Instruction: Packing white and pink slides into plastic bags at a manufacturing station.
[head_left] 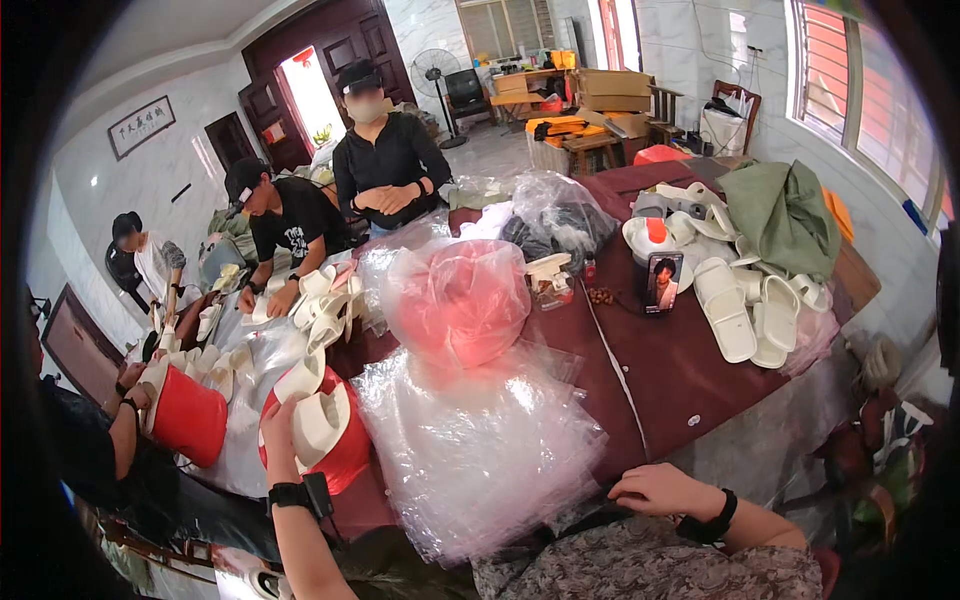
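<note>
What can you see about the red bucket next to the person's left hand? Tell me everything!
The red bucket looks like smooth, slightly shiny plastic. Its mouth is open, and cream slippers fill it and poke above the rim. It leans in the picture, but the lens bends things, so I can't tell its real tilt. It's left of the clear plastic bags. The left hand covers part of it, at the slippers.

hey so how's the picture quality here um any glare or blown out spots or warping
Head view: white glare streaks the stack of clear plastic; head view: the doorway is washed out nearly white, and the window is bright too; head view: fisheye bending curves the room, as along the ceiling trim, and the corners go black.
</note>
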